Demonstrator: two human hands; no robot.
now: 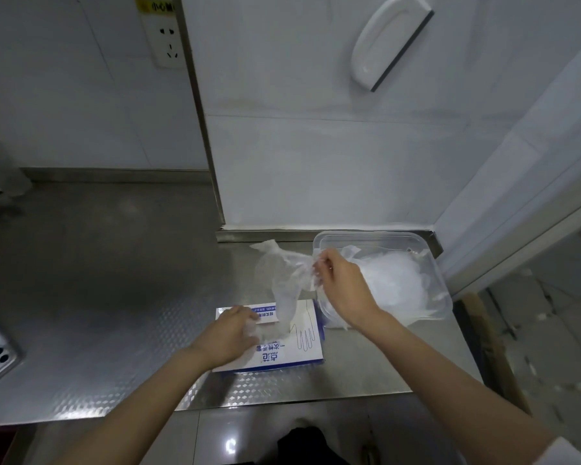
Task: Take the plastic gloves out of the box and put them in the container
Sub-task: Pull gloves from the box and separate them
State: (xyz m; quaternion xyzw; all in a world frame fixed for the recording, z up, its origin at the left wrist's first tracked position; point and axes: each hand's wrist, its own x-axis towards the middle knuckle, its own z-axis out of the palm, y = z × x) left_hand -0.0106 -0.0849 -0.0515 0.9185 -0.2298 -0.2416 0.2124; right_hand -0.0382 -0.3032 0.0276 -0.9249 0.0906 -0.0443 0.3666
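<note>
Plastic glove [287,283], thin and translucent, stretched in mid-air between the box [292,350] and your right hand [344,288]. Your right fingers [321,263] are pinched together on its upper end, just at the left rim of the container [383,234]. The glove's lower end trails down to the slot of the box and does not look free of it.

Your left hand [228,335] lies on the box top, on the steel tabletop [114,297]. Its fingers are curled at the slot among loose film; whether they press the cardboard or grip a glove cannot be told. The box lies flat, just beside the container. The container holds a heap of gloves [396,283], some hanging over its near wall.

Step in hand, by judgement: you are drawing one glove out, partway through a repeated transfer.

The next move calls for lifting until the tail clears the slot. You then carry the glove right over the rim and part your fingers above the heap. Hold the box down with your left hand, since so light a carton may rise with the film. Film of this kind tends to cling, so a slight shake may be needed on release.
</note>
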